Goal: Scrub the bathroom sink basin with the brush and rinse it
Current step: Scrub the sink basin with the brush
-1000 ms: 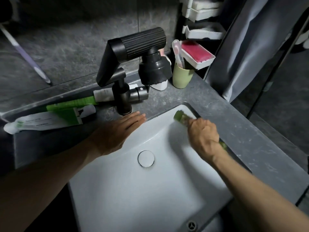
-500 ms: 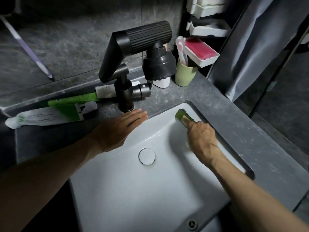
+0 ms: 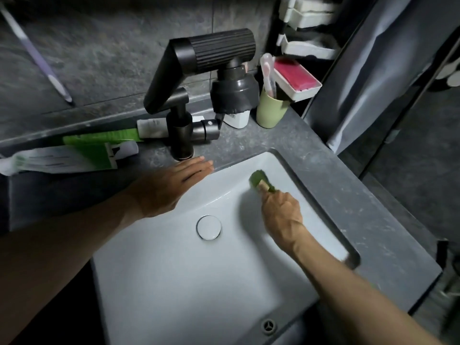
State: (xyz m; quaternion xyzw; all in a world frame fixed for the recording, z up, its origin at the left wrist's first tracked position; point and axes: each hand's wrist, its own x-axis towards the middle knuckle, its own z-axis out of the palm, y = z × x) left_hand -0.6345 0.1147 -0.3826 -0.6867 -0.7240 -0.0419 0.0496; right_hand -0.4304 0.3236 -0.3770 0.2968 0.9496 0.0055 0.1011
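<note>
Head view: grey stone counter (image 3: 328, 180), white basin (image 3: 174, 275) — right hand (image 3: 282, 215) grips brush (image 3: 260, 181), left hand (image 3: 169, 188) lies flat.

1. Premises: domestic bathroom, dimly lit.
2. Fitted: white rectangular ceramic sink basin (image 3: 174, 282) with round white drain plug (image 3: 208, 227), set into dark grey speckled stone countertop (image 3: 336, 195).
3. Mounted behind basin: matte black angular tap with ribbed cylindrical head (image 3: 199, 63).
4. On countertop: pale green plastic cup (image 3: 270, 113) holding pink toothbrush (image 3: 267, 70); green-and-white squeeze tubes (image 3: 62, 160) lying flat.
5. At wall: white plastic tray (image 3: 306, 93) holding pink block (image 3: 296, 75); dark grey stone-look tiles (image 3: 99, 51).
</note>
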